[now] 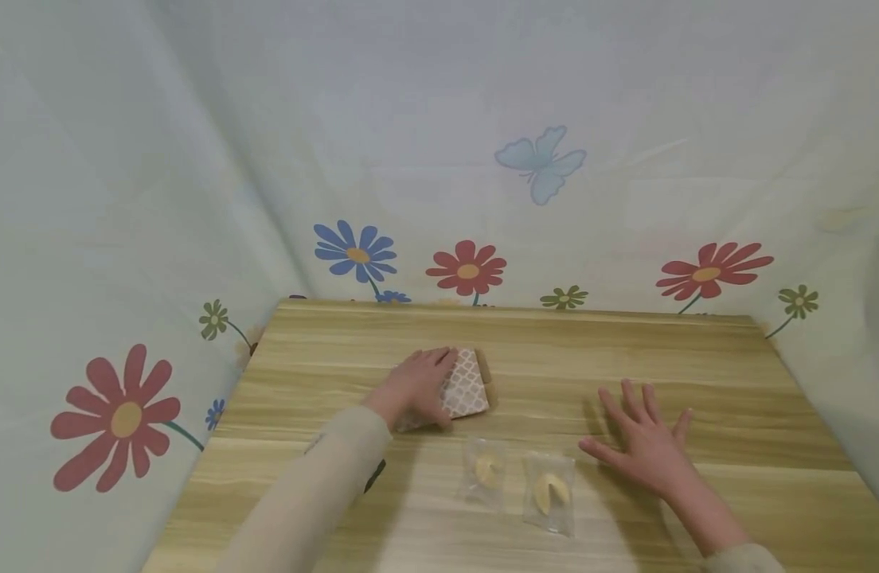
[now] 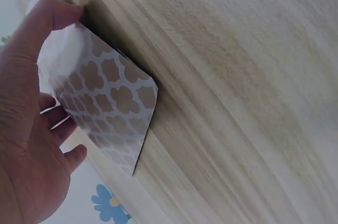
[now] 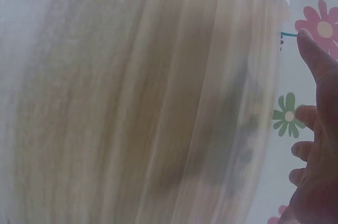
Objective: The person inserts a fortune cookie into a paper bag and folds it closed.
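My left hand (image 1: 419, 383) grips a small cardboard box (image 1: 466, 388) with a brown-and-white lattice pattern, thumb along its near edge and fingers over the far side. Tan flaps show at the box's right end in the head view. In the left wrist view the box (image 2: 113, 89) is tilted, close over the wood-grain table, and the palm covers its other end. To the right, my right hand (image 1: 643, 446) is spread over the table with nothing in it. Between the hands and nearer to me lie two fortune cookies, a left one (image 1: 486, 471) and a right one (image 1: 552, 495), in clear wrappers.
The wood-grain table (image 1: 590, 350) ends at the back against a white cloth (image 1: 425, 143) printed with flowers and a butterfly. More of that cloth hangs along both sides. A small dark object (image 1: 374, 476) shows beside the left sleeve, partly hidden.
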The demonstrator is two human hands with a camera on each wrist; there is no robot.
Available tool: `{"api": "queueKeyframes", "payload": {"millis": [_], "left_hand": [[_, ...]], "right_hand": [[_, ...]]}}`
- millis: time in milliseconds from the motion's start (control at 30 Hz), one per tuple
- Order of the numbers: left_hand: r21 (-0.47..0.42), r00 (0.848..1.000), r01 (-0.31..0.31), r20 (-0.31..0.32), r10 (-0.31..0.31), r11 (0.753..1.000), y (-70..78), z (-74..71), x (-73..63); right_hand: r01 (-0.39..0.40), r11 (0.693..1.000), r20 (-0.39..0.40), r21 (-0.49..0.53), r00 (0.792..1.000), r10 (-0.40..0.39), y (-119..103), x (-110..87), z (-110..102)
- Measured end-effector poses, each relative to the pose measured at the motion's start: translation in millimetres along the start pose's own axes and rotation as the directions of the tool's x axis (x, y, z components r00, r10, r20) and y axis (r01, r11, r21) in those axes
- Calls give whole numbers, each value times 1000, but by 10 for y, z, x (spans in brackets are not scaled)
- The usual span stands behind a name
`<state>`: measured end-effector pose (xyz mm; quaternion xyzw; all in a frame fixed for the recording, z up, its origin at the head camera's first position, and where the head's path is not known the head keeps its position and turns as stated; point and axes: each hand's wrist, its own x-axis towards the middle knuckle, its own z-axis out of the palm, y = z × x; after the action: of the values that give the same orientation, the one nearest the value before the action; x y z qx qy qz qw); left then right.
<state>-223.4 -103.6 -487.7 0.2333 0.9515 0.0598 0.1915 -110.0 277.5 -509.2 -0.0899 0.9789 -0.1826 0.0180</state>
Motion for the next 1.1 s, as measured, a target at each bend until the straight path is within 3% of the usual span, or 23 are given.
{"api": "queueKeyframes", "payload": {"millis": [200,400,733,933,1100], "left_hand": [[8,1000,-5,-6,5,1000,-1,37,13],[-37,997,32,-68,-35,999,47,86,13],[-105,994,63,-85,-72,992,26,164,2],[-169,987,56,-139,-80,984,-42,181,21],[-200,976,31,-205,-73,979,-92,193,0]], "right_hand": [[6,1000,-5,-9,1000,-6,-27,11,-13],[23,1000,-11,-15,1000,-23,-59,6,-7],[50,999,-31,-7,998,-51,-149,-4,30],[118,992,-45,44,992,-116,-297,47,-2],[192,969,-42,154,981,-187,-491,103,-22]]}}
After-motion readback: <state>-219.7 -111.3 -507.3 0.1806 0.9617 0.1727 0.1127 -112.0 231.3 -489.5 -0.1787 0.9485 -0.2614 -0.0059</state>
